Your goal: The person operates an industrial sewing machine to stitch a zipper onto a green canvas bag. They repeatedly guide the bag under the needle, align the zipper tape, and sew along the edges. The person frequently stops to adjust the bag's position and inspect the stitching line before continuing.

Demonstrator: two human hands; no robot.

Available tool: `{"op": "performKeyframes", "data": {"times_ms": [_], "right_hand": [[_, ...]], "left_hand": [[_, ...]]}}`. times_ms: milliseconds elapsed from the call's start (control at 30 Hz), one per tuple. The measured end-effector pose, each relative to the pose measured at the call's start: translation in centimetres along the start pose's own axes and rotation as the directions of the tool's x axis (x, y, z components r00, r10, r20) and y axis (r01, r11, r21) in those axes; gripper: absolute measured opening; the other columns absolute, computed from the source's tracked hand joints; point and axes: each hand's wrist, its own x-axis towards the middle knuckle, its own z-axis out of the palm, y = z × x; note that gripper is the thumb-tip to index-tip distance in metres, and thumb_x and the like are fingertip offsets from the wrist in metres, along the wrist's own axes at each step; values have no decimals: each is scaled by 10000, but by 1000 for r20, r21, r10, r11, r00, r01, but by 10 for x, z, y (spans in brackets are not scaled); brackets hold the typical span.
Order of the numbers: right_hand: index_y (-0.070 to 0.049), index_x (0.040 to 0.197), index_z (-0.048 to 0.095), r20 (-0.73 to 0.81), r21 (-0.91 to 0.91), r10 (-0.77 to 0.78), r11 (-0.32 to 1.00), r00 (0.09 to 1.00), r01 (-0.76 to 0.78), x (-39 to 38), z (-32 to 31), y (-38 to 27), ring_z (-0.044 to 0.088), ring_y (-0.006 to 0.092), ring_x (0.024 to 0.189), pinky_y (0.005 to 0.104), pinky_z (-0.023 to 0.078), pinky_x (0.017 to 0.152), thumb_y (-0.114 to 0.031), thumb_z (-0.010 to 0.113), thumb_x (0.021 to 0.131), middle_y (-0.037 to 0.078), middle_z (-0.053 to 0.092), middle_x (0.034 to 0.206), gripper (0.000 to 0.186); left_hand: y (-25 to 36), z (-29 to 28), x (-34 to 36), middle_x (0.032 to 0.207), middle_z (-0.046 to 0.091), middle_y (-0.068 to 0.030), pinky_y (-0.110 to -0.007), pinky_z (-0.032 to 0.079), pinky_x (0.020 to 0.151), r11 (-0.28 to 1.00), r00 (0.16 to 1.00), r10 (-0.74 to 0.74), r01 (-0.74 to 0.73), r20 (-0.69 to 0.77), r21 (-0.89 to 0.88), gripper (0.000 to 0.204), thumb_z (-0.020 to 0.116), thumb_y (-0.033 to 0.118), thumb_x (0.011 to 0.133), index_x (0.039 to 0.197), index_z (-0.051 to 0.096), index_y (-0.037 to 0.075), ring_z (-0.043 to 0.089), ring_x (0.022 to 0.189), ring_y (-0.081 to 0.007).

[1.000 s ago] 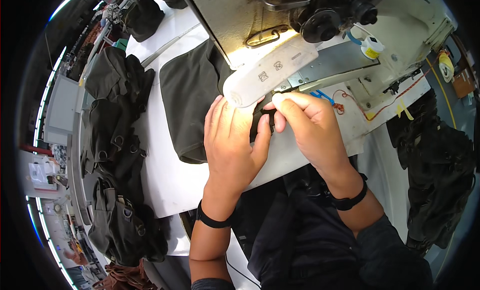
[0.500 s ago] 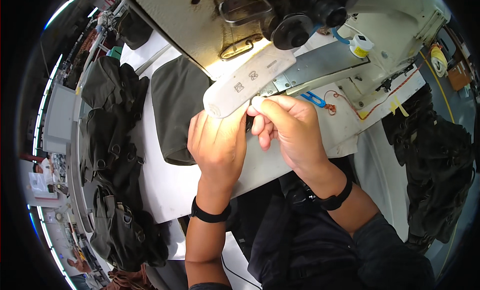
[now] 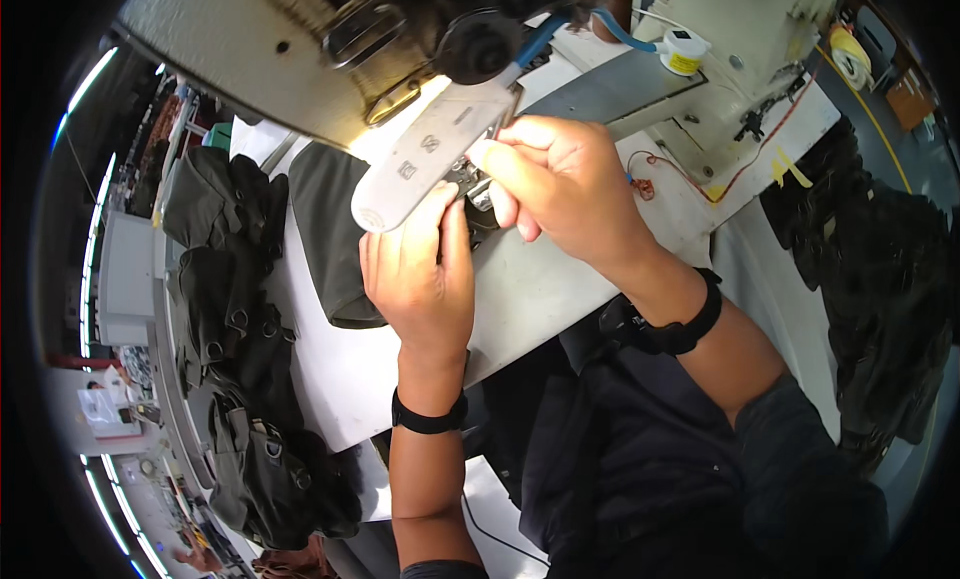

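Note:
At a sewing machine [image 3: 260, 29], my left hand [image 3: 420, 269] has its fingers bent and together on dark olive fabric [image 3: 335, 249], fingertips at the lower edge of a pale oblong plate [image 3: 430, 154]. My right hand [image 3: 560, 189] is higher, thumb and forefinger closed at the plate's right edge, beside small metal parts [image 3: 470, 184] around the needle area; what they hold is hidden. The fabric lies partly under the machine head, and my fingers cover some of it.
Piles of dark bags [image 3: 255, 459] line the left side, and more dark items [image 3: 880, 309] hang at the right. The white worktable [image 3: 520, 319] carries a reddish cord [image 3: 645, 184]. A small white container with yellow label [image 3: 682, 54] and blue hoses sit above right.
My right hand has moved up toward the plate's right end and the metal parts. My left hand's fingers have shifted and bunched. The view has shifted, so the machine appears farther up-left.

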Motion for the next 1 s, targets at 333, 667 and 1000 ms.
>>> {"op": "performKeyframes", "data": {"times_ms": [333, 667, 1000], "right_hand": [[-4, 819, 628, -49, -53, -43, 998, 998, 41, -5, 7, 8, 585, 89, 464, 271, 460, 446, -144, 603, 1054, 35, 634, 605, 275], [4, 810, 624, -35, -97, -73, 993, 997, 69, -4, 6, 9, 605, 106, 463, 281, 468, 452, -146, 598, 1052, 55, 652, 603, 286], [36, 853, 649, -62, -87, -117, 990, 991, 111, -2, 7, 13, 612, 118, 453, 283, 480, 459, -141, 614, 1030, 77, 684, 618, 253]], "left_hand": [[-4, 3, 4, 1026, 784, -129, -351, 564, 814, 998, 999, 53, -53, 3, -30, 197, 771, -104, 846, 1013, 760, 0, 735, 898, -263], [-6, 3, 4, 1032, 785, -116, -375, 568, 883, 998, 1000, -12, 13, 12, -69, 170, 774, -57, 862, 1016, 766, 16, 744, 951, -276], [-3, 7, 5, 964, 765, -94, -356, 556, 837, 996, 999, -28, 25, -33, -88, 121, 757, -30, 862, 969, 756, 25, 719, 871, -267]]}}
